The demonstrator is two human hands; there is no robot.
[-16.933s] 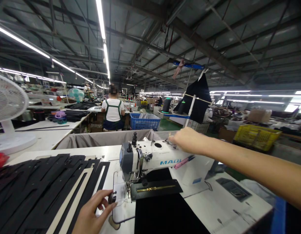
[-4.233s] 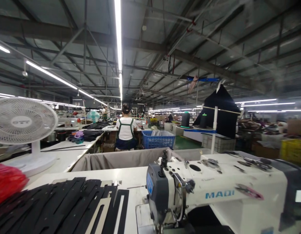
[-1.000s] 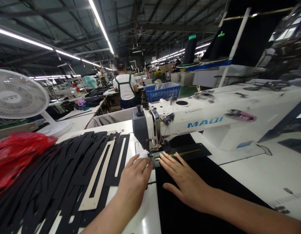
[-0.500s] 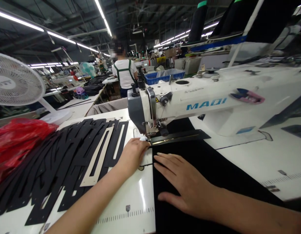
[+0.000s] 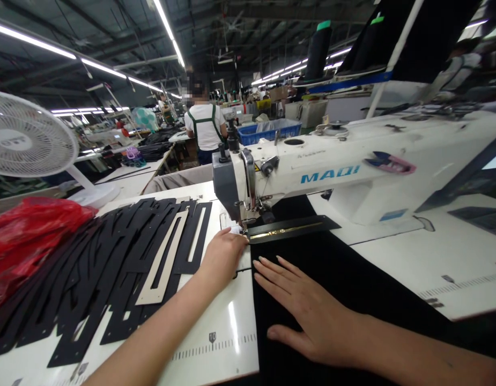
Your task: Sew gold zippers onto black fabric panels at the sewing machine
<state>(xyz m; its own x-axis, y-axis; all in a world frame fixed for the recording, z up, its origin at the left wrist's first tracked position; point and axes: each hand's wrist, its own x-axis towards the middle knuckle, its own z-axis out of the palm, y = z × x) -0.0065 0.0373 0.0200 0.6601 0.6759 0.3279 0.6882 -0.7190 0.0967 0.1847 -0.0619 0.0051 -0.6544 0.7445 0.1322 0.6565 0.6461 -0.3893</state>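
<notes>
- Plainly, I see the white sewing machine (image 5: 336, 166) largest, its head end toward the left.
- Black fabric (image 5: 332, 284) spreads under the machine's arm and out in front of it.
- Left of the machine, I have overlapping black cut pieces (image 5: 90, 268), one pale piece (image 5: 164, 268) among them.
- Farther left and behind those, a white fan (image 5: 28, 136) stands beyond a red plastic bag (image 5: 34, 236).
- My wearer's right hand (image 5: 308, 311) rests on the fabric in front of the machine, fingers slightly apart, thumb spread.
- The left hand (image 5: 223, 254) reaches the machine's needle end, fingers together; I can't tell whether they pinch anything.
- Just right of those fingertips, a dark strip (image 5: 302, 223) lies on the fabric, its near end by the machine's needle.
- Pink-handled snips (image 5: 394, 162) sit against the machine's arm.
- A gold zipper (image 5: 272, 232) runs along the strip, below the machine's arm.
</notes>
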